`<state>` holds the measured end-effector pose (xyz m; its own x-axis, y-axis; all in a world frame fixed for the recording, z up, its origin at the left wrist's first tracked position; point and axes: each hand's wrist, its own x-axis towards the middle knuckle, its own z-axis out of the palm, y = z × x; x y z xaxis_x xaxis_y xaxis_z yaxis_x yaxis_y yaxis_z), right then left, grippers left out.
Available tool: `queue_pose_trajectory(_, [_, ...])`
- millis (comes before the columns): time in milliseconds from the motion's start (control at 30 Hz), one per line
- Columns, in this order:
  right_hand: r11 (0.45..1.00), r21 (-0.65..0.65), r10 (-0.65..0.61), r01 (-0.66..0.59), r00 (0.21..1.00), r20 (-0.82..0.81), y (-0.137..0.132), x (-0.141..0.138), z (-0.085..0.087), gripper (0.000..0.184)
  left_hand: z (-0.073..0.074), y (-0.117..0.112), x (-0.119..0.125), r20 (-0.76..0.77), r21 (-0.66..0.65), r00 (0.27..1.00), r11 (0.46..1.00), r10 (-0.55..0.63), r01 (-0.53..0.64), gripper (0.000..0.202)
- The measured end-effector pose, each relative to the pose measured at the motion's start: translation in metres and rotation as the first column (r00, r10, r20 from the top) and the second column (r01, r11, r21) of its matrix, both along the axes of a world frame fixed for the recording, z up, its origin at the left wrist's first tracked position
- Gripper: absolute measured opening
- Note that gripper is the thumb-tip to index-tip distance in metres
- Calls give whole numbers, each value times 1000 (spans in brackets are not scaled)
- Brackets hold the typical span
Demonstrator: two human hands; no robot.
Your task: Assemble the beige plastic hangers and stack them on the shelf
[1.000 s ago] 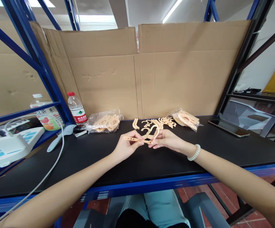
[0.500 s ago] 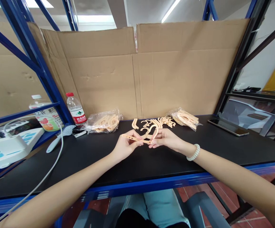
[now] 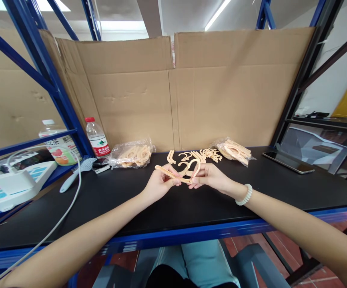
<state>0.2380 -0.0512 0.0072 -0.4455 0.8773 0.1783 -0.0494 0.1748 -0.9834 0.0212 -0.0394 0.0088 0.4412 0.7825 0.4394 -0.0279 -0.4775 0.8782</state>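
My left hand is closed in a pinch on a long, narrow beige hanger arm. That arm slants down to the right, its end meeting the fingers of my right hand. My right hand pinches a curved beige hook that loops up above the fingers. The two pieces touch or nearly touch between my hands; the fingers hide the joint. Just behind them on the black table lie loose beige hooks, several curved strips and a pair of short bent pieces.
Clear bags of beige parts stand at the back, a left bag and a right bag. A red-capped water bottle, a pale brush and a white cable are leftward. A phone lies right. Cardboard walls the back.
The hanger arm has turned in my fingers: its left end is tipped higher, and its slotted face no longer shows. Both hands stay in nearly the same place.
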Motion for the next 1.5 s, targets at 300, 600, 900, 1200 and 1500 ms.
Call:
queue_pose_trajectory(300, [1000,10,-24,24,999,-29,1,-3,0,43,4,-5,3,63,-119,998,993,7,1,28])
queue_pose_trajectory(600, [998,-6,-61,60,996,-70,5,-3,-4,41,2,-4,6,101,-212,992,976,76,-54,37])
queue_pose_trajectory(900, [988,58,-138,140,990,-35,7,-3,-3,35,2,-5,7,133,-290,980,952,146,-103,39])
queue_pose_trajectory(1200, [988,67,-134,140,987,-87,7,0,-4,34,5,-4,5,55,-291,990,951,128,-106,33])
queue_pose_trajectory(1500, [996,38,-81,84,993,-84,7,-6,-3,36,5,-8,8,-40,-417,999,908,15,-30,37])
